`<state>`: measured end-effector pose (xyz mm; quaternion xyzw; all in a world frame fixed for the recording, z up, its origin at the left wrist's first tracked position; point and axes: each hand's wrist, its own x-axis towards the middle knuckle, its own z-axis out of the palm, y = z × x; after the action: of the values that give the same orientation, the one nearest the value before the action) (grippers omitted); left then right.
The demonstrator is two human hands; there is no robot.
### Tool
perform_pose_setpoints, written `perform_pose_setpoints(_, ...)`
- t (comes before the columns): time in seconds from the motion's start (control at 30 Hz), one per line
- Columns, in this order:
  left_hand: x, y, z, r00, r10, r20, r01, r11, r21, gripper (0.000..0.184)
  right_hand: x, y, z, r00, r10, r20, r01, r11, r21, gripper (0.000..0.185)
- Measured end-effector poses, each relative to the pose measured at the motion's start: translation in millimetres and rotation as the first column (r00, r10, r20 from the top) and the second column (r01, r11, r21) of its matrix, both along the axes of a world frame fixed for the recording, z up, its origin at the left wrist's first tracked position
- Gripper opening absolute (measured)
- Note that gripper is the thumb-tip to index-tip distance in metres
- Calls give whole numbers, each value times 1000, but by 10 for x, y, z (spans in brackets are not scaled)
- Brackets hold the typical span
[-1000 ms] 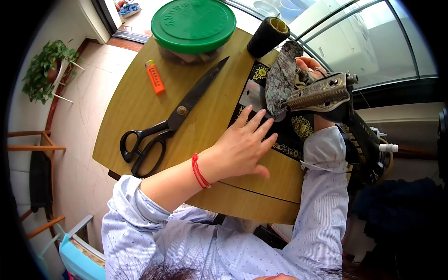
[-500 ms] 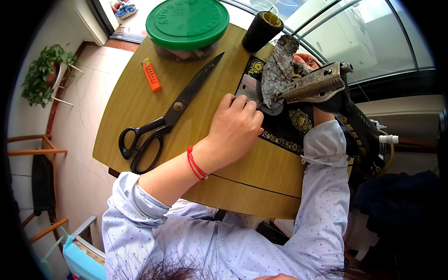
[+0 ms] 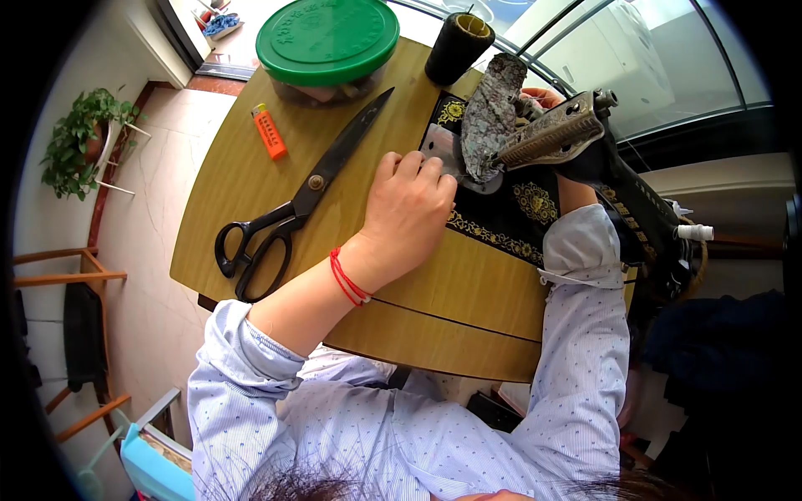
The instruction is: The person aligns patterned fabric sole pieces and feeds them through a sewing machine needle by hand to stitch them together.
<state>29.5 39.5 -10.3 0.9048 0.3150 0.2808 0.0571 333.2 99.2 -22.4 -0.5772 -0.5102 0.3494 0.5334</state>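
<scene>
At sewing machine [image 3: 561,136], left hand [image 3: 408,209] palm-down; fingers [image 3: 408,164] curled

Head-worn, looking forward and steeply down — close above the wooden table [image 3: 455,288] and sewing machine [image 3: 558,136], patterned shirt [image 3: 368,434] along the bottom edge — wide-angled, curving strongly, black at the corners.

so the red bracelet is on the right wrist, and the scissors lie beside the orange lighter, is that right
Not quite: the red bracelet is on the left wrist, as the head view shows. The scissors do lie beside the orange lighter.
</scene>
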Motion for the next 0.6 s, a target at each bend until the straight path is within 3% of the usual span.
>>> perform_pose_setpoints(0.07,-3,0,-2,1000,-2,-24,2,1000,2,22,15,-4,16,1000,0,-3,0,1000,-4,26)
perform_pose_setpoints(0.17,1,-5,-3,999,-3,-35,3,1000,6,23,-33,-31,177,991,19,134,-9,997,-73,29)
perform_pose_setpoints(0.27,5,3,-26,1000,-3,-20,3,1000,18,25,-155,-43,371,981,190,48,-180,969,-170,38)
perform_pose_setpoints(0.37,9,3,-41,1000,-3,-25,3,999,35,27,-87,-47,329,971,230,-61,-237,918,-318,45)
perform_pose_setpoints(0.43,10,-3,-50,1000,0,-25,1,999,43,27,60,-36,182,764,476,-436,-578,805,-134,49)
perform_pose_setpoints(0.47,13,-4,-54,1000,1,-22,0,999,43,27,26,-79,191,712,519,-473,-622,779,-82,44)
perform_pose_setpoints(0.53,20,-11,-58,1000,4,-18,-3,999,41,27,71,-66,148,676,551,-490,-660,748,-69,47)
perform_pose_setpoints(0.6,24,-20,-60,1000,6,-13,-5,999,47,26,188,-87,188,795,506,-335,-589,777,-222,54)
